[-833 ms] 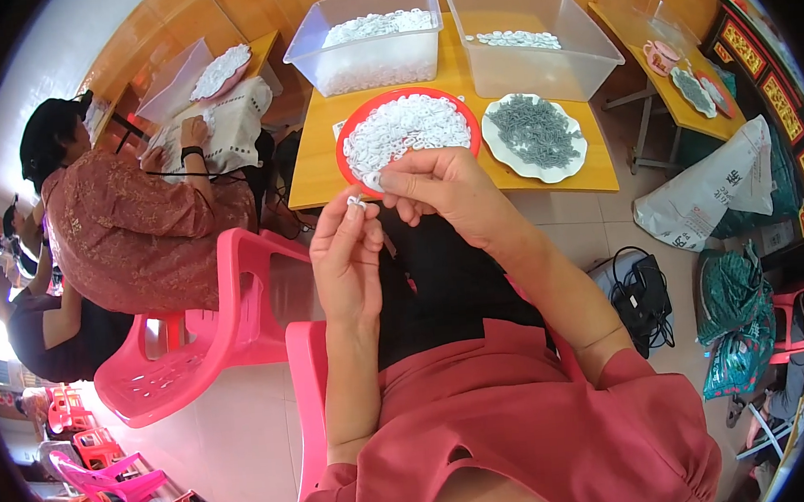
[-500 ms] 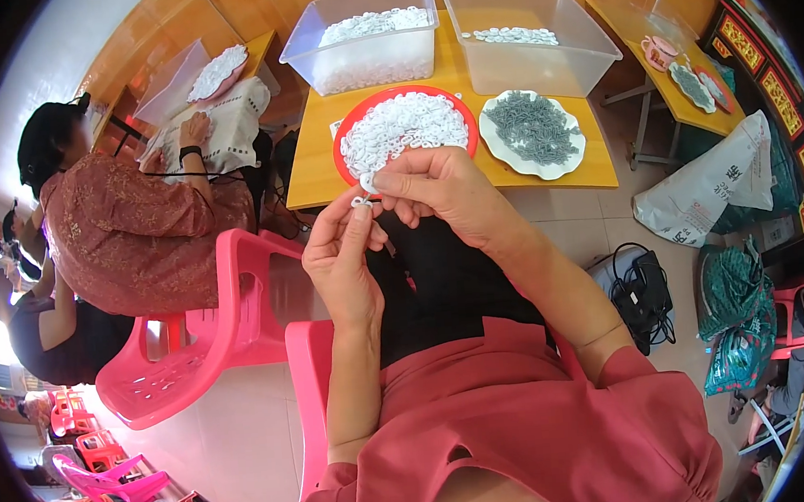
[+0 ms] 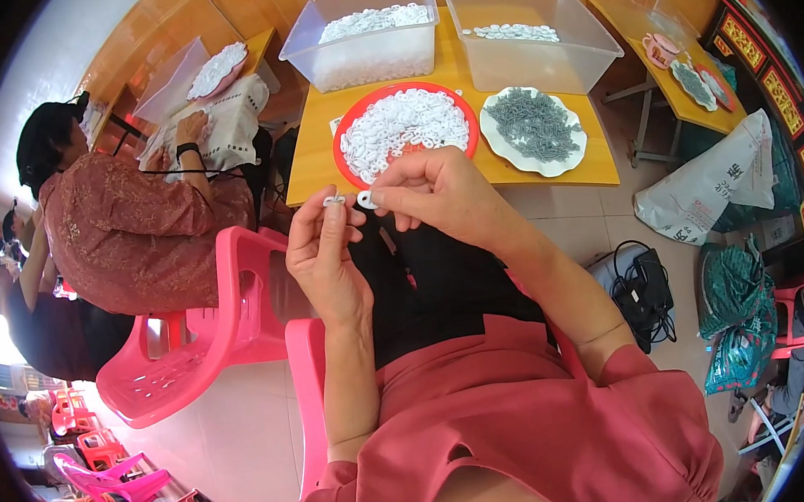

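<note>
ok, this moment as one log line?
left hand: pinches white piece | right hand: pinches white link | contact: apart | red tray: white links | white plate: grey pieces

Barrier behind red plate [image 3: 338,142]: plastic bin [image 3: 379,60]

Red tray [image 3: 338,146] partly out of sight behind right hand [image 3: 440,188]

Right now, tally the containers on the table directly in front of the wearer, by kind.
Clear rectangular plastic bins: 2
Red round tray with white pieces: 1
White scalloped plate with grey pieces: 1
Total: 4
</note>
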Demonstrator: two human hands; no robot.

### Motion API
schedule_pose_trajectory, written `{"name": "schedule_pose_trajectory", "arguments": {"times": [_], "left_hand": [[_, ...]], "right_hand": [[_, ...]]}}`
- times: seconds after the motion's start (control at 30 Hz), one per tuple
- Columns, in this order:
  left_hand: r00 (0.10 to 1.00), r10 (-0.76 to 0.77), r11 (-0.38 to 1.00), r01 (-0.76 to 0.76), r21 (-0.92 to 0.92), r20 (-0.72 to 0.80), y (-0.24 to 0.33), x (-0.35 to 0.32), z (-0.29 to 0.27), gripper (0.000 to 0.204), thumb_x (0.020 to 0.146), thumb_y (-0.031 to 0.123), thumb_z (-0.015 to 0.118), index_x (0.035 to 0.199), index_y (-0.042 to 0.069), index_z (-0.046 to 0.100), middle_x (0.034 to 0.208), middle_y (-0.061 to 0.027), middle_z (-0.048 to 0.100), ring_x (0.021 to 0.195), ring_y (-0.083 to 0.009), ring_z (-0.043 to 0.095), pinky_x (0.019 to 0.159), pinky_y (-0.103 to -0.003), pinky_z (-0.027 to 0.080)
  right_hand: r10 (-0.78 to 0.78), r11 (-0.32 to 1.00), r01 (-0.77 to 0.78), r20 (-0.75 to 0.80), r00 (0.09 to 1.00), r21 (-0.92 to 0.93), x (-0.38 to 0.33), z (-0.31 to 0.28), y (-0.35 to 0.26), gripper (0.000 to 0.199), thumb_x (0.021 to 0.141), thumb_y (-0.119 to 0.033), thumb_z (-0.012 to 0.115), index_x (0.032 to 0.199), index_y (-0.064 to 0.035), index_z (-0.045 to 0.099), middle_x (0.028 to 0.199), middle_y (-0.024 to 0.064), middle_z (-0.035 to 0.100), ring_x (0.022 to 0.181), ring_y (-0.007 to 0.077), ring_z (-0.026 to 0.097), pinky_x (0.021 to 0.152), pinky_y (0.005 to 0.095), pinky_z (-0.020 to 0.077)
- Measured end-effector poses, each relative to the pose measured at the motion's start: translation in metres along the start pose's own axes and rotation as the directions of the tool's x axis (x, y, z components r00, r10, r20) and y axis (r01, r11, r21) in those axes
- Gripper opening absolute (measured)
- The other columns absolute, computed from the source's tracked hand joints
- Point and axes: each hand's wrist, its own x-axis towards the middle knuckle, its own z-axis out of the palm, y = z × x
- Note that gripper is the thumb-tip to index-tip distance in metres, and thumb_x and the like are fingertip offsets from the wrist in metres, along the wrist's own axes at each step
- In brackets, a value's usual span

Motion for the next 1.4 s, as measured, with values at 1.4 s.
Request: {"name": "schedule_pose_trajectory", "arguments": {"times": [1.4], "left_hand": [[0.998, -0.027, 0.994, 0.022, 0.108, 0.049, -0.012, -0.01, 0.011, 0.027, 0.099, 0.002, 0.07, 0.124, -0.006, 0.071, 0.1, -0.012, 0.077, 0.083, -0.0116, 0.071, 0.074, -0.023, 0.056]], "right_hand": [[-0.081, 0.993, 0.09, -0.108, 0.991, 0.075, 0.001, -0.006, -0.001, 0.021, 0.097, -0.009, 0.073, 0.115, 0.0004, 0.077, 0.101, 0.0048, 0.078, 0.088, 0.007, 0.069, 0.075, 0.022, 0.0543]]}}
